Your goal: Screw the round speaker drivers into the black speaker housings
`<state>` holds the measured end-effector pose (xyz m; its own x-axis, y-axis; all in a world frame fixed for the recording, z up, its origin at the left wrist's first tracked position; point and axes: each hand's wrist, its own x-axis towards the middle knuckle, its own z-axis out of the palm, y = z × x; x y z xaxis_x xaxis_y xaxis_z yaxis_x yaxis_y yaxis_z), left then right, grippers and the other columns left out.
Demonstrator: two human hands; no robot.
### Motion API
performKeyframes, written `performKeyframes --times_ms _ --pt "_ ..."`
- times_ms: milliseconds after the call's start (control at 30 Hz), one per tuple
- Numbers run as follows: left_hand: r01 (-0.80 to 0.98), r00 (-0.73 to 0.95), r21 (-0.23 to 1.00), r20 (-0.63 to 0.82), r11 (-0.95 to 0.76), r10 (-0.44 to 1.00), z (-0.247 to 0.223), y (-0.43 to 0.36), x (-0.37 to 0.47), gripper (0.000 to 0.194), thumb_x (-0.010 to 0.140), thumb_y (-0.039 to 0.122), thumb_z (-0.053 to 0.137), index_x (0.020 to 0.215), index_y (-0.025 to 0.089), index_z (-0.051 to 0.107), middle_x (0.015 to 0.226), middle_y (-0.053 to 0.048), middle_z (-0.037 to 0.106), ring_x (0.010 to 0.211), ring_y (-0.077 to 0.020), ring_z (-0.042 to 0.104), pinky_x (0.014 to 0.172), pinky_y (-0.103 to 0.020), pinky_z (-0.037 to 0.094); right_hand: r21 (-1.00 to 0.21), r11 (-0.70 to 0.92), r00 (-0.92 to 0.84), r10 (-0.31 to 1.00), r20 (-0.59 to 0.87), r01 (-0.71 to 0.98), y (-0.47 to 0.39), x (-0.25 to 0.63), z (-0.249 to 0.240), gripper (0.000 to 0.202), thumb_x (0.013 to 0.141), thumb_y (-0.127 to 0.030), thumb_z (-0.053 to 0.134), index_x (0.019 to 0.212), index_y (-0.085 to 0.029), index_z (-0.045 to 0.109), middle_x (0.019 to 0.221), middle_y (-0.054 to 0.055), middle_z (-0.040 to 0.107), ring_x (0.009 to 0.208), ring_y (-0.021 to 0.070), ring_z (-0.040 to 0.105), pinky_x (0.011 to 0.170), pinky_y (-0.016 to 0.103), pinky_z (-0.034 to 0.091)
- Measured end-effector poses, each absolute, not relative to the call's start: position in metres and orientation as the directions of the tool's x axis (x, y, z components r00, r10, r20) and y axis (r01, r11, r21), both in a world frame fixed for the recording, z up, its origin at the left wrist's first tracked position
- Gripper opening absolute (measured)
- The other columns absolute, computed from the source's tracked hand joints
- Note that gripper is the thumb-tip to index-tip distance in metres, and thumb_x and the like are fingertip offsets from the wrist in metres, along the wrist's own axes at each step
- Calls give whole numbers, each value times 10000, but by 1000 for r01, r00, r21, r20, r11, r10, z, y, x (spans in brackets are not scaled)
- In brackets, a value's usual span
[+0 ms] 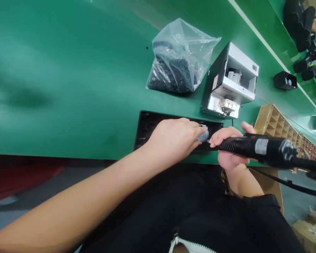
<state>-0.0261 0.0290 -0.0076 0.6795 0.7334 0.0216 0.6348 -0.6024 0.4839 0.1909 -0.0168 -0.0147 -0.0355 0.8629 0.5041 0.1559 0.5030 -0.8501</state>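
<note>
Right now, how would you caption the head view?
Left hand on a round grey part, right hand gripping a black tool, at a green table.

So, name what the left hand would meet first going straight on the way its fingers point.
The round grey metal part, which the left hand touches; beyond it, probably the right hand, though depth is unclear.

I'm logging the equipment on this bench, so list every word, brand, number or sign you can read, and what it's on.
No text reads clearly enough to quote.
Dark lettering on the front of the silver machine: too small and blurred.
Red-and-white label on that machine's dark side: too small.
Pale sticker on the black handheld tool: blurred.
</note>
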Motion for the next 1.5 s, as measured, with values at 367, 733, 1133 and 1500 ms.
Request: performKeyframes --times_ms 367,733,1133,1500 --pt "539 754 455 114 -709 647 -4 20 8 251 1095 182 798 1322 192 904 1196 -105 952 992 -308 873 722 -397 605 -585 780 242 537 808 221 92 199 72 508 1195 -810 453 1333 -403 725 670 -85 491 388 112 455 397 241 390" --pt "451 646 441 439 -776 625 -24 6 -55 330 1171 413 819 1421 212 894 1370 -148 929 1086 -348 853 925 -494 699 -649 699 165 632 757 302 90 186 61 631 1177 -881 318 1392 -445 719 680 -69 440 373 146 421 375 297 391" --pt "465 674 425 399 -777 622 -34 4 -52 324 1123 453 897 1353 224 900 1360 -124 941 1153 -365 848 891 -502 636 -673 726 172 651 739 143 98 192 49 836 1132 -963 242 1478 -425 780 673 -46 528 377 144 438 378 289 414" --pt "460 666 407 431 -789 610 -37 5 -48 336 1046 445 979 1265 199 912 1317 -130 940 1155 -365 821 888 -487 615 -689 714 224 656 721 125 95 195 51 697 1189 -870 307 1371 -376 765 664 -63 583 395 125 499 409 244 433"
